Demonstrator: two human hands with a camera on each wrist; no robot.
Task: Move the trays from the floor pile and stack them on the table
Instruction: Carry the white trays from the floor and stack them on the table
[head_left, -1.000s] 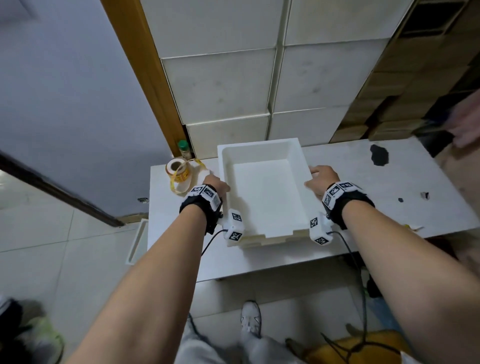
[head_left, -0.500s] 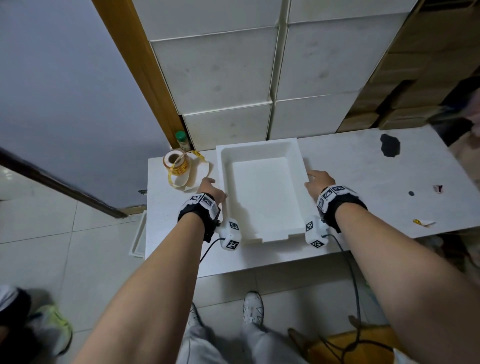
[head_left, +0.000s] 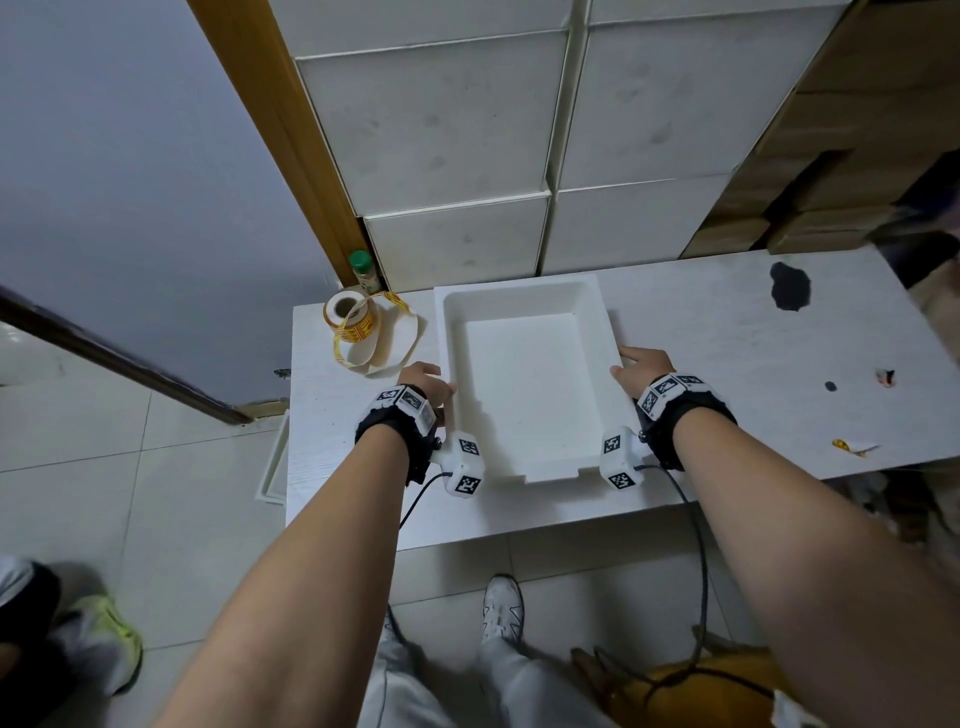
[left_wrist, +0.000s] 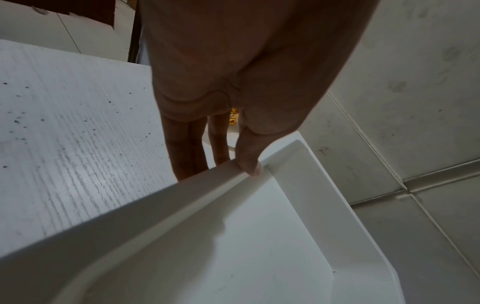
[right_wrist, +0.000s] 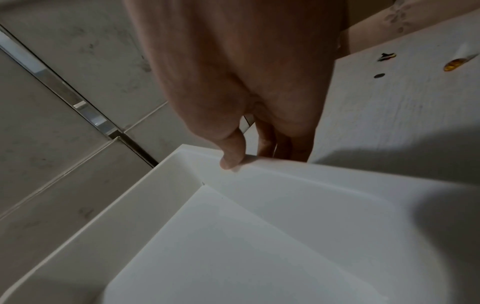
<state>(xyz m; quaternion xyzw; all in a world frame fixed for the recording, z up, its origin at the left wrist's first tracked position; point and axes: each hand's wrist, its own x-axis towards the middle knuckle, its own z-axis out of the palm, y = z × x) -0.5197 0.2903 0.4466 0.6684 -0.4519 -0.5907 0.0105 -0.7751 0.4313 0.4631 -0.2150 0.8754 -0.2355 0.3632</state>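
Note:
A white foam tray (head_left: 519, 297) lies flat on the white table (head_left: 727, 332), near its front edge. My left hand (head_left: 423, 382) holds the tray's left wall, thumb on the rim and fingers down the outside. My right hand (head_left: 641, 366) holds the right wall the same way. The left wrist view has the left hand (left_wrist: 221, 162) pinching the tray (left_wrist: 233, 246) at its rim. In the right wrist view the right hand (right_wrist: 257, 156) has its thumb over the inner edge of the tray (right_wrist: 259, 236). The tray is empty.
A tape roll (head_left: 350, 312) with a loose yellow strip and a green-capped bottle (head_left: 363, 270) stand left of the tray. Stacked white foam boxes (head_left: 457, 156) rise behind the table, cardboard boxes (head_left: 857, 156) at right. Another white tray (head_left: 272, 457) leans beside the table's left end.
The tray has come down from a slightly raised, tilted hold and now lies flat on the table. Both hands stay on its side walls.

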